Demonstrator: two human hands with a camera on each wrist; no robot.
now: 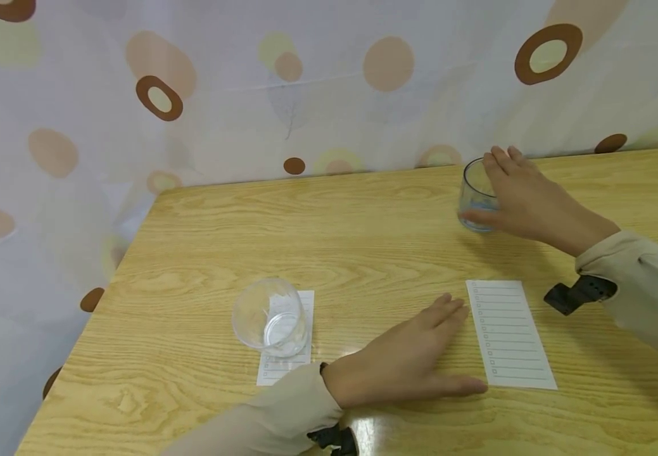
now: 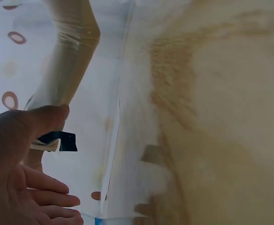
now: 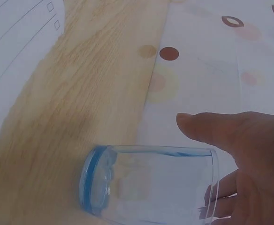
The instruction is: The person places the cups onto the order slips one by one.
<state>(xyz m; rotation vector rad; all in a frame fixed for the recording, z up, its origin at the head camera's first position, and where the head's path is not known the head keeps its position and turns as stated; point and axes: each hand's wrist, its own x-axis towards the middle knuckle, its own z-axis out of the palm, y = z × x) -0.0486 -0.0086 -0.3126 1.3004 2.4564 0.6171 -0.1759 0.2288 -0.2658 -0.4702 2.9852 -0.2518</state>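
At the back right in the head view, a clear glass with a bluish base (image 1: 472, 204) stands on the table. Beside it is my right hand (image 1: 536, 199), its fingers straight and the thumb spread. In the right wrist view the same glass (image 3: 160, 180) stands between thumb and fingers; the thumb is apart from it, and I cannot tell whether the fingers touch. My left hand (image 1: 405, 361) extends over the front of the table with straight fingers and holds nothing. Its fingertips point towards a lined checklist sheet (image 1: 511, 335).
Another clear glass (image 1: 249, 313) stands at the left, partly over a second lined sheet (image 1: 308, 307). The wood-grain table (image 1: 220, 234) meets a white curtain-like sheet with brown and peach dots (image 1: 340, 107) behind. Dark wrist cameras stick out under both sleeves.
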